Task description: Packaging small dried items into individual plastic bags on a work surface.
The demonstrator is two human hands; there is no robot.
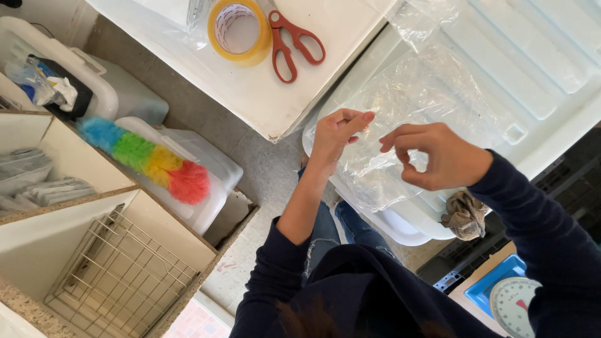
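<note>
A clear plastic bag (400, 112) is held up in front of me over a white plastic tub lid (538, 69). My left hand (335, 134) pinches one edge of the bag between thumb and fingers. My right hand (441, 156) pinches the bag's edge a little to the right, fingers curled. Both arms wear dark blue sleeves. The bag looks thin, crinkled and transparent.
A roll of yellow tape (240, 31) and red-handled scissors (294, 44) lie on a white board (263, 94). A rainbow feather duster (147, 156) rests on white bins at left. A wire basket (119, 275) sits in a shelf. A scale dial (516, 307) and crumpled rag (464, 216) are at right.
</note>
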